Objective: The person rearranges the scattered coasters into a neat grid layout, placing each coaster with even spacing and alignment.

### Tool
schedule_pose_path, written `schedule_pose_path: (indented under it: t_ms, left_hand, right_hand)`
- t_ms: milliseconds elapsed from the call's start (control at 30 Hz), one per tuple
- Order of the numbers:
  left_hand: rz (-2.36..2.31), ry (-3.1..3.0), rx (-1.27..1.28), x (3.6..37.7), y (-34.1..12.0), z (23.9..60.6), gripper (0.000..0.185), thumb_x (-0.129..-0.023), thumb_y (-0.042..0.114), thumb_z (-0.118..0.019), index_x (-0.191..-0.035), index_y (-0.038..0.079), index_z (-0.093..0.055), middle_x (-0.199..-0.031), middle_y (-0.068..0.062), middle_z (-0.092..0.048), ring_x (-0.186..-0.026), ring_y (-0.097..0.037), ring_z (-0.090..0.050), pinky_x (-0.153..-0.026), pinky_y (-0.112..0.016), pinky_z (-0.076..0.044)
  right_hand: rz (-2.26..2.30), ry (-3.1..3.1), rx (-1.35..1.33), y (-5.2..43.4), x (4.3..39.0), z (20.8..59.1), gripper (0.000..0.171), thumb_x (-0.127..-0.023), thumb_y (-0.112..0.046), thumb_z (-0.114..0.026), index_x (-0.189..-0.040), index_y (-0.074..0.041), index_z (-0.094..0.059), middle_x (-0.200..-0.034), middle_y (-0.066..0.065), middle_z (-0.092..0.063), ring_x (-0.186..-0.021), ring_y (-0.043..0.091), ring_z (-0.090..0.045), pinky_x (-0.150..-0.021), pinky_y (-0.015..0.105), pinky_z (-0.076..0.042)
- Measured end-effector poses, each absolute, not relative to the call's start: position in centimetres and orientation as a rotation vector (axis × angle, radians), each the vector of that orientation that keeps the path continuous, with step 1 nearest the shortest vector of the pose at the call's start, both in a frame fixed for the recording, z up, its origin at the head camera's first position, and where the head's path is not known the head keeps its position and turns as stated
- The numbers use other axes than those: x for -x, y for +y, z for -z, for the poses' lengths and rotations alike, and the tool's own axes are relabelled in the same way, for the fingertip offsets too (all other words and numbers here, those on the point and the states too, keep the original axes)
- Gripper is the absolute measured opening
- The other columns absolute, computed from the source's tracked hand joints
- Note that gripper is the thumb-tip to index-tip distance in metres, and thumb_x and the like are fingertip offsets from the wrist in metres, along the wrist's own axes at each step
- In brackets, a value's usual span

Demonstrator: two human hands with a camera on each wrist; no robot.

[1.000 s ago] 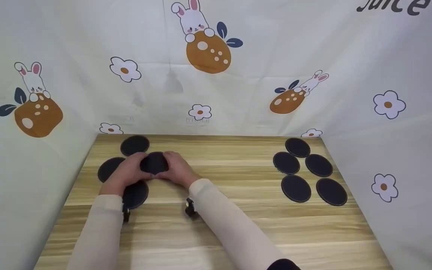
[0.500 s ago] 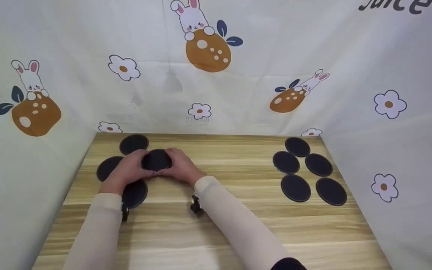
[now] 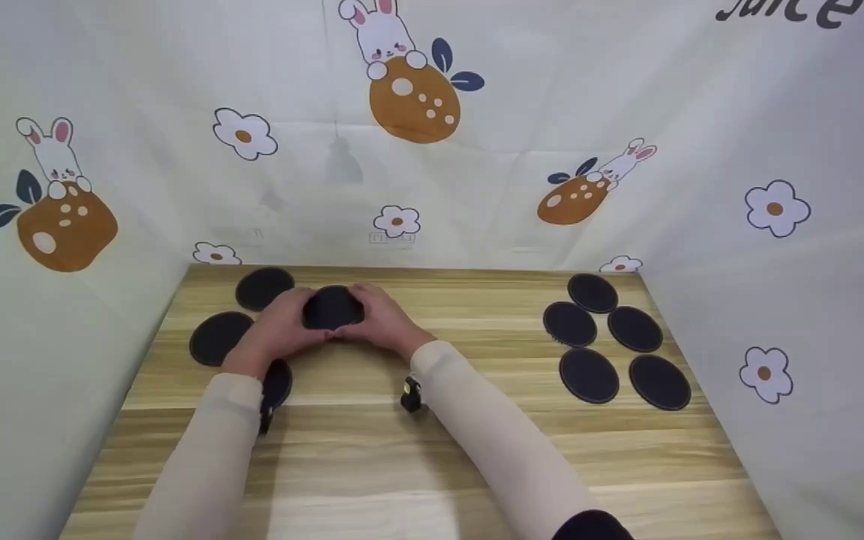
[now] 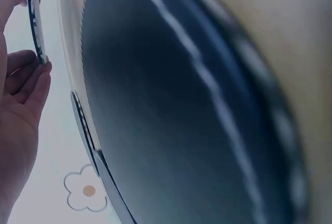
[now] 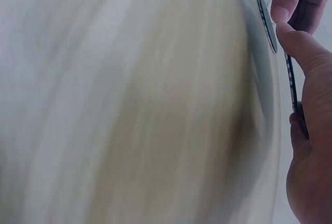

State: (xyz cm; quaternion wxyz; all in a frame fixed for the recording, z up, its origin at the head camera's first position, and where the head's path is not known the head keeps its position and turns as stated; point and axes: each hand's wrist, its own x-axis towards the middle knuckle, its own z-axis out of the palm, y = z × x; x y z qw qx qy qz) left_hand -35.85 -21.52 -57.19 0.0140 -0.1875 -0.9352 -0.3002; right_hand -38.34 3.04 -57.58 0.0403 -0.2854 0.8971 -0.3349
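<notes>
Black round coaster [image 3: 333, 308], held edge-on between my left hand [image 3: 280, 328] and right hand [image 3: 382, 321], fingers of both curled round its rim, above the wooden table [image 3: 432, 442]. Left wrist view alone shows the disc under my forearm filling the frame, blurred, with the held coaster's thin edge [image 4: 35, 24] at my fingertips. Right wrist view shows that edge [image 5: 291, 81] pinched between thumb and finger. Three loose coasters [image 3: 220, 337] lie around my left hand; five more [image 3: 589, 374] lie grouped far right. Backdrop cloth [image 3: 477, 150] carries rabbits, flowers and cut-off lettering, "juice". Compared with a second ago, hands and coaster sit further right and back.
</notes>
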Motion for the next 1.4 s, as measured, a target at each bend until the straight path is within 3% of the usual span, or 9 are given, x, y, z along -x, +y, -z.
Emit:
schedule_pose_path:
  t_ms: [200,433,1400]
  left_hand:
    - [0.971,-2.923,0.575,36.7,-19.6,56.7,0.081,-0.091,0.034,-0.091,-0.152,-0.007,-0.058,-0.146,-0.028,-0.064,-0.137,-0.045,-0.06,-0.118,-0.061,-0.045]
    - [0.988,-2.955,0.553,37.4,-17.4,55.9,0.082,-0.092,0.035,-0.09,-0.156,-0.002,-0.056,-0.151,-0.024,-0.061,-0.14,-0.042,-0.057,-0.121,-0.06,-0.043]
    - [1.093,-2.89,0.635,40.8,-13.1,53.0,0.081,-0.094,0.029,-0.09,-0.158,-0.003,-0.053,-0.16,-0.024,-0.052,-0.149,-0.04,-0.048,-0.127,-0.056,-0.037]
  right_hand:
    - [1.092,2.732,0.874,4.9,39.2,57.1,0.092,-0.09,-0.04,-0.093,-0.162,0.001,-0.052,-0.16,0.016,-0.057,-0.149,0.027,-0.053,-0.126,0.034,-0.038]
    - [1.138,2.712,0.757,6.9,39.8,56.8,0.092,-0.093,-0.038,-0.092,-0.164,0.0,-0.049,-0.167,0.017,-0.051,-0.156,0.028,-0.046,-0.13,0.036,-0.033]
    - [1.302,2.692,0.704,11.4,41.8,53.6,0.089,-0.092,-0.031,-0.094,-0.164,-0.001,-0.051,-0.169,0.014,-0.048,-0.158,0.027,-0.042,-0.131,0.04,-0.032]
